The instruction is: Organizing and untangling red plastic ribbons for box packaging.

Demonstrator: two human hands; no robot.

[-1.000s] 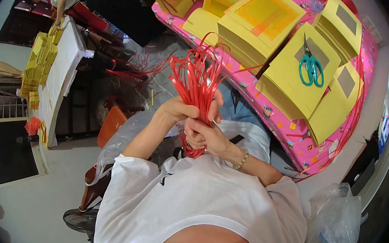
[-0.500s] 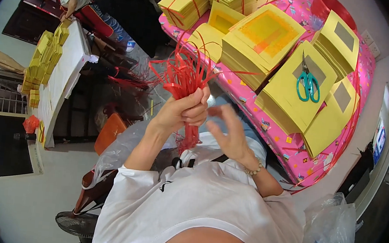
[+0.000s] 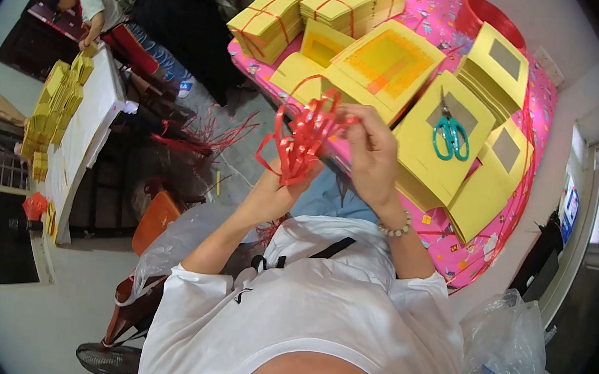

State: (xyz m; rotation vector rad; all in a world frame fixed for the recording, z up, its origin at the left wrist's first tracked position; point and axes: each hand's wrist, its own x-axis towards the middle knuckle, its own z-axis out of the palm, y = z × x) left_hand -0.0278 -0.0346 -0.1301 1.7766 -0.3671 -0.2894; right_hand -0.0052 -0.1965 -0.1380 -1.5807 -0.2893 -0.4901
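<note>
A: Hands?
B: Left hand [image 3: 278,194] wraps the red ribbon bundle [image 3: 301,146], before the body. Right hand [image 3: 373,154] at its loops; blurred, can't tell if pinching.
A: Handling?
B: Probably light, floppy, slippery. Hold the gathered part.
A: Beyond?
B: Teal scissors [image 3: 448,120] on yellow stack [image 3: 418,154], pink-covered table [image 3: 478,260].

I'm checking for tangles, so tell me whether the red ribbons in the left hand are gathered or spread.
Both: the left hand grips the red ribbons together, while they fan out in loops beyond it.
</note>
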